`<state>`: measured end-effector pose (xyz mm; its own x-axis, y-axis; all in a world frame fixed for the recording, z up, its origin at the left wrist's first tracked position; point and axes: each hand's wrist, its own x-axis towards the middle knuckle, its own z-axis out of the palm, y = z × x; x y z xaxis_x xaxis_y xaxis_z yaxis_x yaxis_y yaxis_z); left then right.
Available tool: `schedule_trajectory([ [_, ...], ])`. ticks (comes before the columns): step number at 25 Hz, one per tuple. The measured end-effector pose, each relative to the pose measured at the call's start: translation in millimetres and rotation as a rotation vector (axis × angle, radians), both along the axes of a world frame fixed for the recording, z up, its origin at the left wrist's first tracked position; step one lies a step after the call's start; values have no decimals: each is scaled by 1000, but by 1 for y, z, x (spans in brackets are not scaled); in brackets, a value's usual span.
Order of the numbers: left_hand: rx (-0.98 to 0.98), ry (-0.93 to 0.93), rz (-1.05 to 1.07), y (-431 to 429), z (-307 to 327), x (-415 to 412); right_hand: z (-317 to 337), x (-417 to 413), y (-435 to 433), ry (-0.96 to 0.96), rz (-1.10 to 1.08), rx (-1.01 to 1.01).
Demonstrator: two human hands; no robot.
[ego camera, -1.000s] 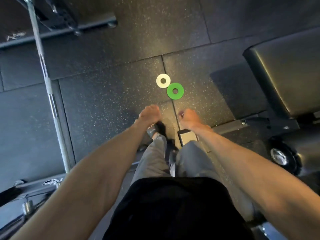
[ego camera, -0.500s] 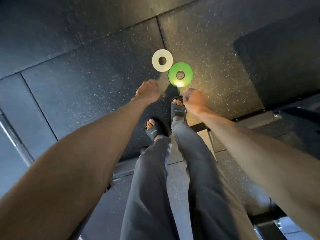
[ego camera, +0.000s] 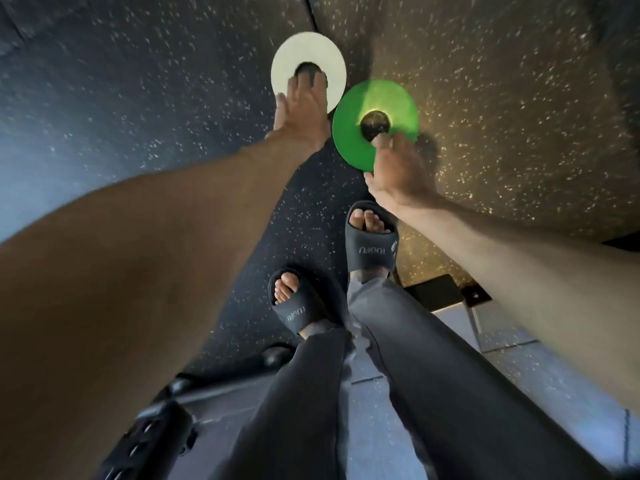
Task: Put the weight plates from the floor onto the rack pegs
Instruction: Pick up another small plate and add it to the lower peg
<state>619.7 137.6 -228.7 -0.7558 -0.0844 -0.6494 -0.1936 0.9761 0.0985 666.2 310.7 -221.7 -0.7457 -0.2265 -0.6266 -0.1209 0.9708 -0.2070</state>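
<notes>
Both hands have come down onto the plates. On the speckled rubber floor (ego camera: 173,98), the left hand (ego camera: 301,109) pinches the white weight plate (ego camera: 329,60), fingers in its centre hole and thumb at the rim, just left of the green weight plate (ego camera: 353,133). The right hand (ego camera: 398,171) pinches the green one likewise.

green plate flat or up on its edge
Flat or nearly: the green plate shows its whole round face and hole. The right hand grips its near side; cannot tell if it is off the floor.
</notes>
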Motion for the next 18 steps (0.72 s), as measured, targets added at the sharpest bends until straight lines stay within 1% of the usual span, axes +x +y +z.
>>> schedule_trajectory([
  [3, -102, 93, -180, -1, -50, 5, -46, 17, 7, 206, 116, 104],
  [5, -153, 183, -239, -6, -68, 5, -64, 22, 10, 273, 168, 142],
  [10, -122, 361, -318, -10, -81, 4, -80, 9, 13, 406, 331, 189],
  [12, -25, 400, -290, -12, -74, 4, -74, 6, 16, 392, 383, 157],
  [15, 191, 385, -204, -10, -39, 0, -50, 4, 19, 244, 368, 19],
  [17, 371, 357, 19, -7, -7, 2, -26, 5, 14, 153, 315, -16],
  [18, 429, 323, 119, -5, 9, 6, -12, 6, 10, 111, 289, -24],
])
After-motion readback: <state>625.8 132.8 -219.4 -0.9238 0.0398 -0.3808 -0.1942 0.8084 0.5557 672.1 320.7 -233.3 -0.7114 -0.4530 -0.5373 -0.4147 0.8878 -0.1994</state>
